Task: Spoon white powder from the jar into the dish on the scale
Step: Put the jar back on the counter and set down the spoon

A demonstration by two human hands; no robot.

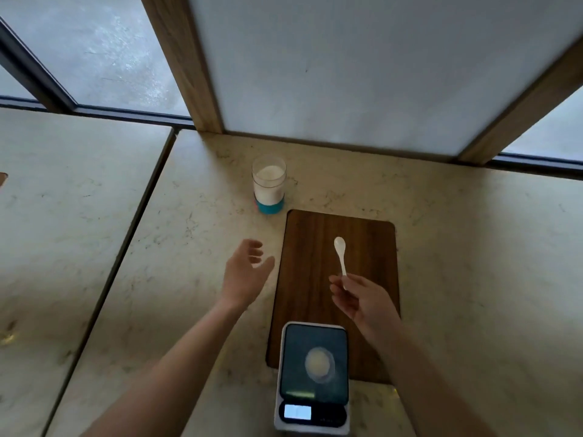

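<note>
A clear open jar [269, 183] of white powder with a blue base stands on the counter, beyond the board's far left corner. A small white spoon [340, 254] is pinched by its handle end in my right hand [362, 299] above the wooden board, bowl pointing away from me. My left hand [246, 272] hovers open left of the board, short of the jar, holding nothing. The scale [314, 378] sits near me at the board's front edge, and a small clear dish [320, 362] on its dark platform holds a mound of white powder.
A dark wooden board [372, 234] lies on the pale marble counter [195, 216]. A white panel in a wooden frame [186, 58] rises just behind the jar. A seam in the counter runs diagonally on the left. The scale's display [297, 412] is lit.
</note>
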